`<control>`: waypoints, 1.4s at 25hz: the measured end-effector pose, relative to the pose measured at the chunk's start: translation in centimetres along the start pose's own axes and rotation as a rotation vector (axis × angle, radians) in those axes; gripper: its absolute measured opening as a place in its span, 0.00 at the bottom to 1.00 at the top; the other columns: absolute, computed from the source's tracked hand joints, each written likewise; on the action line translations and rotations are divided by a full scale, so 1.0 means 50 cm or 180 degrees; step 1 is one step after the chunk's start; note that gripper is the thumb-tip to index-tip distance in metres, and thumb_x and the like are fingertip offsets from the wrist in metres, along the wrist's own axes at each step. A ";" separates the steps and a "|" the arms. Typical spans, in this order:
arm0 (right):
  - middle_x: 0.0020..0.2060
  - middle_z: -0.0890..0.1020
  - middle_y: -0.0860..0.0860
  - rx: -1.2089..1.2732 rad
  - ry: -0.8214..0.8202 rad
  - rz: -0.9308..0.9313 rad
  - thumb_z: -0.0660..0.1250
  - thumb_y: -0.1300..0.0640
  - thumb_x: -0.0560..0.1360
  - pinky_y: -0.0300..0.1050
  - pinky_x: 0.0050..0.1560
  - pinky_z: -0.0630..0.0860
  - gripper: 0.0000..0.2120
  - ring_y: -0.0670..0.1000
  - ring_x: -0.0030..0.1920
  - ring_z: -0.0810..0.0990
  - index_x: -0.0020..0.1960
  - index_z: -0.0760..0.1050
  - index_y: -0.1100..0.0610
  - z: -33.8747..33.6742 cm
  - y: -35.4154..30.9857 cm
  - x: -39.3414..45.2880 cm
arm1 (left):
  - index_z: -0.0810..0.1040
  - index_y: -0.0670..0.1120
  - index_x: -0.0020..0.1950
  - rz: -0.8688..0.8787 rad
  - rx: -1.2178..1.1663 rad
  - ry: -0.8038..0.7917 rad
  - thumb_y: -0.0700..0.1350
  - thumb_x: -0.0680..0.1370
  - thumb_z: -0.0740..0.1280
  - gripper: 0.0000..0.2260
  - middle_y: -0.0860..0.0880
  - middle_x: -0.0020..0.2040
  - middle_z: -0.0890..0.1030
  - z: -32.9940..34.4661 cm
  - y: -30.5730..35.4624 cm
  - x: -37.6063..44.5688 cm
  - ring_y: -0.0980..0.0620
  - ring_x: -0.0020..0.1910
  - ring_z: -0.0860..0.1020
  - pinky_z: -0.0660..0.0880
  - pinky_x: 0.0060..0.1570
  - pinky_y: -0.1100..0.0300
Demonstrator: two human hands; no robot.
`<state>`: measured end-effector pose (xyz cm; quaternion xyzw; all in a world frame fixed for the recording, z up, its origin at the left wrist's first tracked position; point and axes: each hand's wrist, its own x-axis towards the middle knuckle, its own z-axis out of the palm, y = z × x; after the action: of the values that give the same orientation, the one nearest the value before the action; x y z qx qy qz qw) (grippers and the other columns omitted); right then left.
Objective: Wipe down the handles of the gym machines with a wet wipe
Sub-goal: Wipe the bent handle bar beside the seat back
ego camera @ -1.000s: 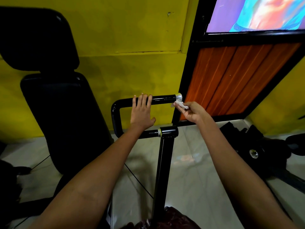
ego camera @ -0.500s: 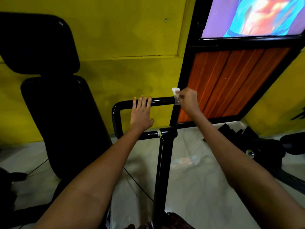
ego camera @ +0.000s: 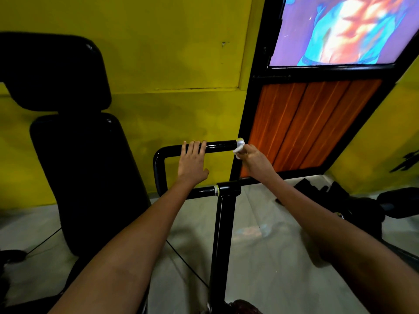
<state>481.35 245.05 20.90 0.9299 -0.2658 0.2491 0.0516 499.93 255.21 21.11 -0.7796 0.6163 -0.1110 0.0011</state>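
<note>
A black U-shaped machine handle (ego camera: 221,145) stands on an upright black post (ego camera: 221,234) in the middle of the view. Its upper bar ends in a silver cap (ego camera: 240,141). My left hand (ego camera: 192,163) lies over the upper bar with its fingers draped across the top. My right hand (ego camera: 254,158) pinches a small white wet wipe (ego camera: 238,151) and holds it against the underside of the bar's right end, just below the silver cap.
A black padded seat back with a headrest (ego camera: 74,155) stands at the left. Behind are a yellow wall (ego camera: 170,64) and a black-framed door with orange panels (ego camera: 306,125). Dark machine parts (ego camera: 353,200) lie on the pale floor at the right.
My right hand with the wipe went from the bar's end up above the cap, then came back down under the end. My left hand stayed on the bar.
</note>
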 end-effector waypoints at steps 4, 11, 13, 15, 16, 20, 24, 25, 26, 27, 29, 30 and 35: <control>0.36 0.77 0.62 0.0121 0.0470 0.0268 0.70 0.73 0.66 0.44 0.28 0.76 0.08 0.59 0.33 0.78 0.45 0.80 0.69 -0.023 -0.015 0.029 | 0.46 0.43 0.76 0.0001 -0.0035 -0.0005 0.58 0.75 0.64 0.40 0.43 0.74 0.57 -0.003 -0.002 -0.001 0.44 0.74 0.53 0.43 0.73 0.46; 0.45 0.77 0.62 -0.0093 0.0082 0.0296 0.66 0.72 0.70 0.45 0.33 0.75 0.12 0.61 0.42 0.77 0.53 0.77 0.68 0.035 -0.011 0.006 | 0.47 0.42 0.77 0.0008 -0.0216 -0.0012 0.56 0.75 0.64 0.39 0.44 0.74 0.57 -0.010 -0.005 -0.004 0.45 0.74 0.54 0.43 0.74 0.47; 0.51 0.77 0.63 0.0040 -0.0306 0.0702 0.63 0.70 0.74 0.48 0.43 0.75 0.12 0.62 0.49 0.77 0.56 0.77 0.68 0.045 0.007 -0.031 | 0.45 0.42 0.77 0.0002 -0.0216 -0.0066 0.57 0.75 0.64 0.40 0.43 0.75 0.55 -0.011 -0.001 -0.003 0.44 0.75 0.52 0.42 0.74 0.46; 0.49 0.80 0.64 0.0756 0.0028 0.1490 0.66 0.69 0.73 0.39 0.45 0.73 0.11 0.61 0.48 0.79 0.54 0.79 0.68 0.046 0.004 -0.052 | 0.45 0.42 0.77 0.0008 -0.0214 -0.0041 0.58 0.75 0.64 0.41 0.43 0.76 0.54 -0.008 -0.001 -0.001 0.44 0.75 0.51 0.41 0.73 0.46; 0.47 0.81 0.62 0.1179 0.0260 0.1821 0.68 0.68 0.72 0.32 0.42 0.71 0.10 0.58 0.45 0.80 0.53 0.79 0.68 0.037 -0.010 -0.048 | 0.45 0.42 0.77 0.0027 -0.0258 -0.0015 0.59 0.74 0.64 0.42 0.43 0.76 0.54 -0.004 -0.003 0.000 0.44 0.75 0.51 0.40 0.73 0.46; 0.40 0.83 0.55 0.2589 0.0569 0.2477 0.71 0.64 0.70 0.36 0.40 0.72 0.10 0.48 0.40 0.78 0.51 0.81 0.64 0.001 -0.082 0.015 | 0.54 0.43 0.76 -0.0022 -0.1332 0.0160 0.53 0.75 0.67 0.36 0.45 0.75 0.58 0.010 -0.009 0.011 0.47 0.76 0.50 0.38 0.72 0.49; 0.35 0.79 0.52 0.3670 0.0338 0.2364 0.66 0.72 0.70 0.35 0.37 0.72 0.06 0.44 0.35 0.77 0.42 0.78 0.63 -0.017 -0.158 0.060 | 0.75 0.43 0.63 -0.0539 -0.3950 0.0262 0.43 0.79 0.64 0.13 0.45 0.65 0.74 -0.015 -0.030 0.013 0.47 0.68 0.67 0.51 0.72 0.52; 0.34 0.78 0.52 0.3786 0.0187 0.2290 0.66 0.73 0.69 0.33 0.34 0.71 0.09 0.42 0.32 0.76 0.38 0.76 0.61 -0.018 -0.181 0.067 | 0.77 0.42 0.58 -0.0805 -0.4550 0.0243 0.42 0.79 0.64 0.10 0.44 0.59 0.77 -0.023 -0.039 0.001 0.47 0.62 0.72 0.62 0.68 0.52; 0.32 0.78 0.52 0.3823 0.0051 0.2233 0.66 0.74 0.69 0.32 0.31 0.70 0.11 0.39 0.29 0.75 0.36 0.75 0.59 -0.016 -0.203 0.075 | 0.78 0.42 0.54 -0.1082 -0.5035 0.0187 0.42 0.79 0.64 0.06 0.44 0.53 0.79 -0.031 -0.048 -0.014 0.48 0.55 0.75 0.69 0.59 0.54; 0.29 0.77 0.51 0.3845 -0.0057 0.2198 0.66 0.74 0.69 0.31 0.29 0.68 0.13 0.38 0.26 0.73 0.34 0.73 0.58 -0.014 -0.225 0.082 | 0.78 0.43 0.49 -0.1330 -0.5386 0.0139 0.41 0.79 0.64 0.04 0.45 0.48 0.79 -0.036 -0.057 -0.029 0.48 0.49 0.76 0.71 0.51 0.56; 0.23 0.75 0.47 0.3818 -0.0231 0.2218 0.66 0.74 0.68 0.32 0.27 0.66 0.14 0.38 0.23 0.70 0.31 0.71 0.58 -0.007 -0.264 0.089 | 0.77 0.45 0.43 -0.1797 -0.5763 0.0147 0.41 0.78 0.65 0.04 0.45 0.42 0.78 -0.031 -0.075 -0.057 0.49 0.41 0.76 0.72 0.45 0.55; 0.23 0.74 0.46 0.3816 -0.0310 0.2264 0.66 0.73 0.68 0.31 0.26 0.66 0.14 0.38 0.23 0.70 0.31 0.71 0.57 -0.004 -0.282 0.091 | 0.77 0.45 0.43 -0.1968 -0.5916 0.0188 0.40 0.78 0.66 0.04 0.46 0.41 0.78 -0.029 -0.085 -0.071 0.51 0.40 0.76 0.73 0.43 0.57; 0.33 0.77 0.48 0.4336 -0.1086 0.2065 0.66 0.70 0.71 0.34 0.33 0.69 0.12 0.42 0.34 0.75 0.37 0.72 0.54 0.013 -0.400 0.100 | 0.76 0.43 0.50 -0.2742 -0.5669 0.0741 0.40 0.75 0.69 0.06 0.43 0.48 0.80 -0.018 -0.163 -0.169 0.48 0.46 0.79 0.76 0.48 0.53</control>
<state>495.71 259.60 23.54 0.6575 -0.3174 0.2136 -0.6491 505.77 265.42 21.67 -0.6374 0.1356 0.3253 -0.6852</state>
